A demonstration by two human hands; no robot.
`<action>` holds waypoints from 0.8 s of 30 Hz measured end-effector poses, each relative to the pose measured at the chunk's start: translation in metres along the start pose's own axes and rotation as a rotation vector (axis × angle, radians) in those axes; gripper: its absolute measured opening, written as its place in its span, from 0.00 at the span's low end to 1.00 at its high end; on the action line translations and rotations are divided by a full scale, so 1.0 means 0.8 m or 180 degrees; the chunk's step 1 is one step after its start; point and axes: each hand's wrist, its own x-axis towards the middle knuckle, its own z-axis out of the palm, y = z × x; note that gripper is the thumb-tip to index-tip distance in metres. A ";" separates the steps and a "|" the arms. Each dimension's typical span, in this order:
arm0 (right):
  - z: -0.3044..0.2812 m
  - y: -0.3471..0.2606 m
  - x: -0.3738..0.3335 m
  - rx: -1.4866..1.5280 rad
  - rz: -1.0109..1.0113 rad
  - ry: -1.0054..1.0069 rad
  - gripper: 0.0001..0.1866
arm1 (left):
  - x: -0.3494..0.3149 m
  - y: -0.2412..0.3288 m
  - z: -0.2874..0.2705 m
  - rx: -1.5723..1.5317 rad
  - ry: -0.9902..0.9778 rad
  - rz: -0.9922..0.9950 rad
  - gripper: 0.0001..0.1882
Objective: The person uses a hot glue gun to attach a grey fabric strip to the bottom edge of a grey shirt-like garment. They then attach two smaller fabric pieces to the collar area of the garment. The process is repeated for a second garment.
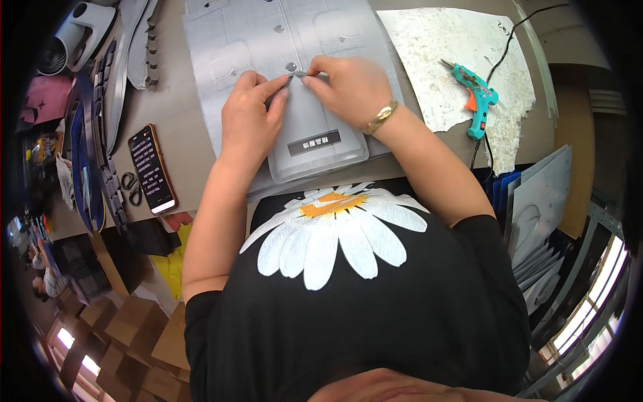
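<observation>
A grey moulded sheet (214,40) lies flat on the table, with raised pocket outlines and round dark spots down its middle. At its near end is a rounded grey flap (315,164) bearing a dark printed label (315,143). Over the sheet my left hand (253,120) and my right hand (351,87) come close together, thumb and forefinger pinched on each. Between the fingertips is a small dark grey strip (299,75), held just by a round dark spot (291,67). The fingers partly hide the strip. A gold bracelet (380,118) circles my right wrist.
To the right, a teal glue gun (474,97) with a black cord rests on a stained white board (435,40). On the left lie a phone (153,169), black scissors (130,187), curved grey strips (124,74) and a white fan-like device (80,33). Cardboard boxes (137,321) stand below.
</observation>
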 end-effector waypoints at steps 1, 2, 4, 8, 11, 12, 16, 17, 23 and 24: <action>0.002 0.000 0.002 -0.0036 -0.0015 -0.0050 0.08 | -0.001 0.000 0.000 0.0016 0.0026 -0.0010 0.11; 0.004 -0.001 0.002 -0.0040 -0.0020 0.0005 0.08 | -0.001 0.002 0.001 0.0031 0.0051 -0.0022 0.11; 0.011 -0.001 0.001 -0.0044 -0.0005 0.0102 0.08 | -0.001 0.003 0.005 0.0011 0.0072 -0.0069 0.10; 0.010 -0.001 0.006 -0.0071 0.0013 -0.0017 0.07 | -0.001 0.002 0.008 0.0034 0.0041 -0.0128 0.11; 0.006 0.001 0.005 -0.0029 -0.0080 -0.0080 0.07 | -0.001 -0.006 0.006 -0.0049 0.0044 -0.0015 0.12; 0.002 0.002 0.005 -0.0016 -0.0081 -0.0144 0.08 | 0.001 -0.009 0.005 -0.0111 0.0033 0.0038 0.12; -0.024 0.002 -0.019 -0.0121 -0.0131 -0.0305 0.09 | -0.027 -0.009 -0.005 -0.0462 0.0330 -0.0157 0.13; -0.019 0.007 -0.026 -0.0114 -0.0168 -0.0180 0.10 | -0.031 -0.009 -0.002 -0.0333 0.0346 -0.0125 0.12; -0.004 0.015 -0.044 -0.0139 -0.0178 -0.0006 0.11 | -0.039 -0.007 0.007 -0.0034 0.0418 0.0013 0.10; -0.009 0.012 -0.041 -0.0176 -0.0166 -0.0011 0.11 | -0.035 -0.008 0.007 -0.0051 0.0422 0.0019 0.10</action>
